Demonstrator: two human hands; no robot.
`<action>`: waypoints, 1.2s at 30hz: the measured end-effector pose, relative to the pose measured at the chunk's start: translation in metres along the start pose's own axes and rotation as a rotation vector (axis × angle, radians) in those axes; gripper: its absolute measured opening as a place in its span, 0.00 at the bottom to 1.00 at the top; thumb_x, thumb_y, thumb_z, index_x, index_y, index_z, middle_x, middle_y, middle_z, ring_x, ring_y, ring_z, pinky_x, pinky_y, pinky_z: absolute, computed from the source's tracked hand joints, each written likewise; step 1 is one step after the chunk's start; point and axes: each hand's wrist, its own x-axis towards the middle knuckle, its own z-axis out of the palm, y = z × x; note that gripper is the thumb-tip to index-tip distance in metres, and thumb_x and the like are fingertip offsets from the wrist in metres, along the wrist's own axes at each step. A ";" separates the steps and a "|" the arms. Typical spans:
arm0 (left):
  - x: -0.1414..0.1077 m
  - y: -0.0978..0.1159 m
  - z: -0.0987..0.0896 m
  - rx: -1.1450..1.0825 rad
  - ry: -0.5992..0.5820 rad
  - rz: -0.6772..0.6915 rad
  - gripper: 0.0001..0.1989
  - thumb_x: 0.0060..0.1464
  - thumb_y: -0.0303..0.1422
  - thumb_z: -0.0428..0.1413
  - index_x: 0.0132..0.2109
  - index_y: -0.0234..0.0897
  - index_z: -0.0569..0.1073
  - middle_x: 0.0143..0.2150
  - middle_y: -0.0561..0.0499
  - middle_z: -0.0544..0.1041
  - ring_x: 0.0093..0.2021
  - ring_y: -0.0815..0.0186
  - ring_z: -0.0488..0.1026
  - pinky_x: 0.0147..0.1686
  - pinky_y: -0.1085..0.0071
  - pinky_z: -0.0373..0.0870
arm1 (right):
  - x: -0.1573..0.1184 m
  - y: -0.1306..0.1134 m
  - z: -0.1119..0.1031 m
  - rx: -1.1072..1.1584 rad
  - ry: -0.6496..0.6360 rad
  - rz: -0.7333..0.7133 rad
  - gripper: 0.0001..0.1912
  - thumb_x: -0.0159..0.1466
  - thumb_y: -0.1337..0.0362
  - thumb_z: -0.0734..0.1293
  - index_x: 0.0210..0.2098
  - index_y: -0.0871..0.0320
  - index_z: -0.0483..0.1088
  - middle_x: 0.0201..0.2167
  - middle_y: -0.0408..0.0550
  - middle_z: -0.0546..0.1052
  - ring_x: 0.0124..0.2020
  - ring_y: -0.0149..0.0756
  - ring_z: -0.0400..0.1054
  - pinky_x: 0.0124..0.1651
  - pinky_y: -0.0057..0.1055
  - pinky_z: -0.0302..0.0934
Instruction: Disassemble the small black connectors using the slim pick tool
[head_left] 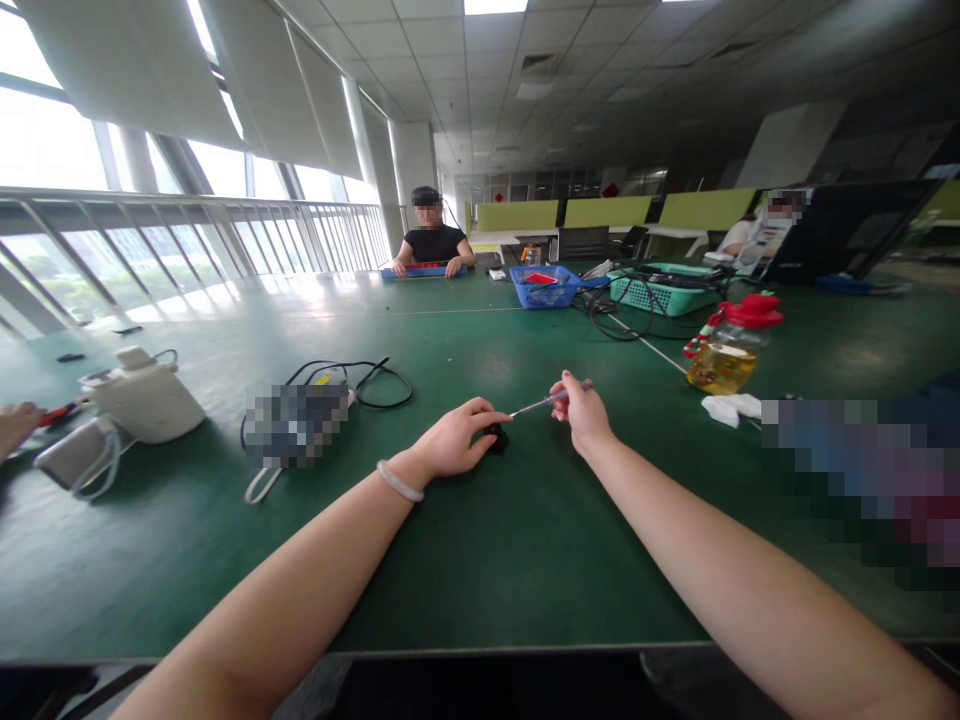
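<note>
two bare hands meet near the middle of the green tabletop [525,560]. taking the small black piece [498,440] as the dial's centre, the left hand [454,440] lies at nine o'clock, thumb and fingers closed about it; how firmly they press, i cannot tell. the right hand [585,412] is at two o'clock, clamped on a slim tool [551,400] whose thin tip points towards nine, right by the left index fingertip.

that closeness looks like the main risk: a slip of the narrow tip could prick the finger, and a loose pinch might let so small a piece skid or turn on the smooth surface.

the tool has a slender, straight shaft and a translucent-looking handle; the piece is dark and compact, its details hidden. a smooth, pale bangle [400,483] rings the left wrist. a black cable [386,400] loops at ten o'clock, and a latticed blue plastic basket [545,292] sits towards twelve.
</note>
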 end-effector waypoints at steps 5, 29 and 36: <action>0.001 -0.001 0.000 -0.017 0.016 0.002 0.17 0.59 0.29 0.49 0.55 0.40 0.70 0.51 0.45 0.69 0.49 0.61 0.70 0.53 0.65 0.67 | 0.000 0.000 0.000 0.001 0.003 0.003 0.19 0.55 0.50 0.67 0.19 0.59 0.68 0.09 0.37 0.63 0.10 0.23 0.54 0.14 0.24 0.53; 0.000 0.000 -0.002 -0.049 -0.021 0.024 0.17 0.60 0.27 0.48 0.56 0.39 0.68 0.53 0.46 0.73 0.51 0.62 0.71 0.53 0.64 0.67 | -0.003 -0.003 0.001 0.005 -0.005 0.013 0.20 0.56 0.50 0.67 0.19 0.59 0.68 0.10 0.37 0.62 0.11 0.22 0.54 0.15 0.23 0.54; 0.002 -0.002 0.001 -0.038 0.041 -0.041 0.19 0.61 0.27 0.46 0.58 0.40 0.66 0.53 0.47 0.74 0.50 0.62 0.72 0.52 0.65 0.68 | -0.003 -0.004 0.001 -0.015 -0.003 0.008 0.19 0.56 0.50 0.67 0.18 0.59 0.67 0.10 0.37 0.63 0.11 0.23 0.54 0.15 0.23 0.54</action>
